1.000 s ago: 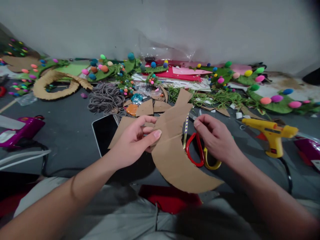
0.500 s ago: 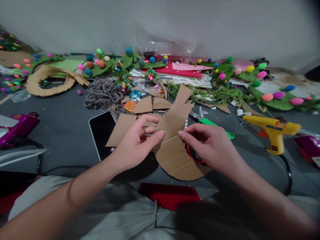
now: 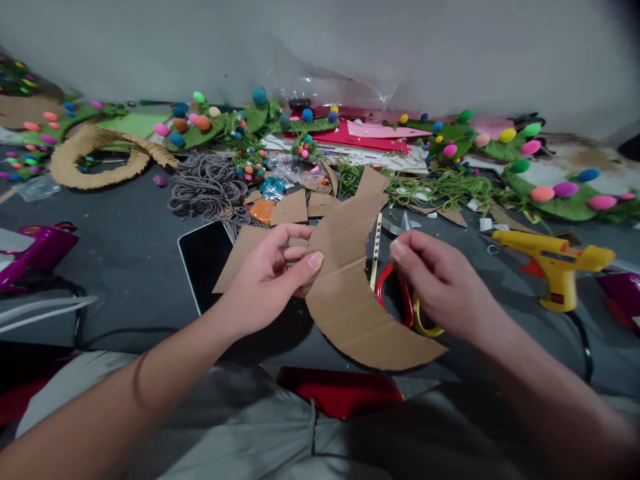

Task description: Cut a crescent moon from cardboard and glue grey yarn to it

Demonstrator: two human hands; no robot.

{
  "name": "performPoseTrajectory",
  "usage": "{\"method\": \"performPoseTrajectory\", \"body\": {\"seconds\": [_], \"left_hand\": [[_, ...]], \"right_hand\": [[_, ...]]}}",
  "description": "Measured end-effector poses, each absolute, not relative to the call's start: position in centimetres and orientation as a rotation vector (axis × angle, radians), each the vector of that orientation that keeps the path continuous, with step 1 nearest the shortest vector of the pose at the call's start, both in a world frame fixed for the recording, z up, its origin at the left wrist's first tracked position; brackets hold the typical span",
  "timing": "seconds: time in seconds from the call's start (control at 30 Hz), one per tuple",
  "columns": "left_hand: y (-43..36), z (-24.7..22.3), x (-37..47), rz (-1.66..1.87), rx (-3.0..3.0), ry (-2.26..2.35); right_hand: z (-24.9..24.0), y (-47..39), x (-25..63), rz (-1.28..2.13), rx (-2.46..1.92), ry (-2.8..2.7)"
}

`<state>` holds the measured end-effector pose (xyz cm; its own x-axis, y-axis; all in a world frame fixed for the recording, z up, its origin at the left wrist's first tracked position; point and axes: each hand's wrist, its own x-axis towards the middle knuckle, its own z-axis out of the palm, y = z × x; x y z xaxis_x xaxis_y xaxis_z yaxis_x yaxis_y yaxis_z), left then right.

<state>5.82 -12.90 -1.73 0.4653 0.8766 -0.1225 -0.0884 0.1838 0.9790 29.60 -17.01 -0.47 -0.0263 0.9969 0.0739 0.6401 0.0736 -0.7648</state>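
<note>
My left hand (image 3: pixel 280 273) is closed on the left edge of a crescent-shaped piece of brown cardboard (image 3: pixel 345 293), thumb on top and fingers behind. The crescent curves open toward the right, its lower tip pointing right. My right hand (image 3: pixel 440 280) is just right of the crescent, apart from it, with thumb and forefinger pinched together. Whether anything small is in that pinch I cannot make out. Scissors with a red handle loop (image 3: pixel 409 303) and a yellow loop lie under and beside my right hand. A dotted pale strip (image 3: pixel 376 250) shows inside the curve.
A phone (image 3: pixel 203 257) and cardboard scraps (image 3: pixel 290 208) lie left of the crescent. Grey cord (image 3: pixel 207 187) is heaped behind them. A yellow glue gun (image 3: pixel 555 263) stands at right. Green leaves with coloured pompoms (image 3: pixel 200 130) line the back, near a tan wreath (image 3: pixel 67 163).
My right hand has let go of the cardboard's inner edge and moved right, uncovering the scissors' handles and the strip. The crescent has turned slightly, showing its lower tip. My left hand keeps its hold.
</note>
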Motion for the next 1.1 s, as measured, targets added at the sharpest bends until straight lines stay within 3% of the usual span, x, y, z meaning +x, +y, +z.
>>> {"method": "performPoseTrajectory", "body": {"seconds": [0.27,0.47,0.6,1.1], "left_hand": [[-12.4,-2.2,5.4,0.786,1.081,0.827],[-12.5,-2.0,5.6,0.775,1.066,0.839],[-12.5,-2.3,5.6,0.756,1.079,0.813],[-12.4,-2.1,5.8,0.696,0.844,0.818]], "right_hand": [[-0.4,-16.0,31.3,0.538,-1.559,-1.695],[0.7,-17.2,29.4,1.014,-1.469,-1.743],[1.1,-17.4,28.7,1.123,-1.419,-1.726],[0.2,-17.3,29.1,0.950,-1.491,-1.612]]}}
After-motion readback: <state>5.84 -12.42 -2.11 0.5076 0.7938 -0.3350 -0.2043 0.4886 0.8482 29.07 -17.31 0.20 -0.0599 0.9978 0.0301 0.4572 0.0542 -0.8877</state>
